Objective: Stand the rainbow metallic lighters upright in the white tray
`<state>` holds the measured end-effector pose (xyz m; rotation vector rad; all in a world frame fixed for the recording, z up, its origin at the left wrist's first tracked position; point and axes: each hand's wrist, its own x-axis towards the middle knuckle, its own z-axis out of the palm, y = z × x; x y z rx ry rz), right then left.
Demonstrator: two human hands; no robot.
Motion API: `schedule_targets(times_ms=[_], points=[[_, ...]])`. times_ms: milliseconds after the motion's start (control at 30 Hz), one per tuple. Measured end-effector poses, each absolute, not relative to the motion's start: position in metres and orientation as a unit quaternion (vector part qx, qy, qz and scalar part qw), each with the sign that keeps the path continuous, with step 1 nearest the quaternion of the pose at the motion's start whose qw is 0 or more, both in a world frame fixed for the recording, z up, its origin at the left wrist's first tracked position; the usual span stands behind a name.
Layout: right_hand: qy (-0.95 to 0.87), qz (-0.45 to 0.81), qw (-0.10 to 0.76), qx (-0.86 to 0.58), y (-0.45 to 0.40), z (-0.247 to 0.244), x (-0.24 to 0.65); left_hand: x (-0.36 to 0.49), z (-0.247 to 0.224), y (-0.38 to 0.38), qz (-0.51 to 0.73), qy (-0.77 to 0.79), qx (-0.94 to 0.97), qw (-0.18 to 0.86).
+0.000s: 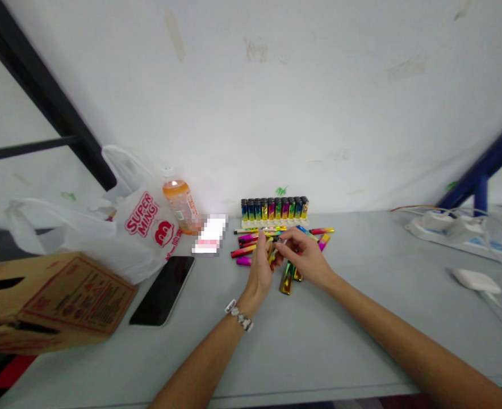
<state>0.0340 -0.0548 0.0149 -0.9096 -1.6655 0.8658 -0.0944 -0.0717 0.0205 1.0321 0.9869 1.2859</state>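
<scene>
Between my hands is a lighter with a gold, shiny body point(271, 257), mostly covered by fingers. My left hand point(260, 264) is closed around it, thumb up. The thumb and fingers of my right hand point(304, 255) pinch at its top end, where a small dark part shows. Around and under both hands lie several loose lighters point(245, 250) in pink, red, yellow and blue. One green-and-gold lighter point(287, 279) lies just below my right hand. Behind them, a row of upright black-topped lighters point(274, 208) stands in a white tray point(276, 224).
Left of the lighters are a lit phone point(212, 234), an orange drink bottle point(180, 201) and a white plastic bag point(136, 250). Nearer lie a dark phone point(163, 289) and a cardboard box point(55, 301). On the right are a power strip point(451, 236) and a white charger point(476, 280).
</scene>
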Motion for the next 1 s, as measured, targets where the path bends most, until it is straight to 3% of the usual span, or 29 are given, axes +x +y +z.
schedule_targets(times_ms=[300, 400, 500, 667, 833, 1000], points=[[-0.686, 0.470, 0.458, -0.314, -0.022, 0.043, 0.022, -0.102, 0.011, -0.056, 0.555, 0.432, 0.476, 0.529], [-0.726, 0.400, 0.456, -0.325, -0.002, 0.053, 0.023, -0.110, 0.012, -0.050, 0.571, 0.469, 0.467, 0.485], [-0.762, 0.274, 0.459, -0.366, 0.022, 0.061, 0.026, -0.118, 0.015, -0.051, 0.594, 0.532, 0.483, 0.361], [-0.832, 0.106, 0.376, -0.394, 0.059, 0.061, 0.028, -0.126, 0.020, -0.055, 0.571, 0.556, 0.555, 0.237], [-0.851, 0.091, 0.344, -0.387, 0.075, 0.050, 0.026, -0.130, 0.019, -0.050, 0.528, 0.571, 0.597, 0.195], [-0.844, 0.086, 0.334, -0.410, 0.082, 0.045, 0.027, -0.133, 0.016, -0.049, 0.403, 0.595, 0.688, 0.104]])
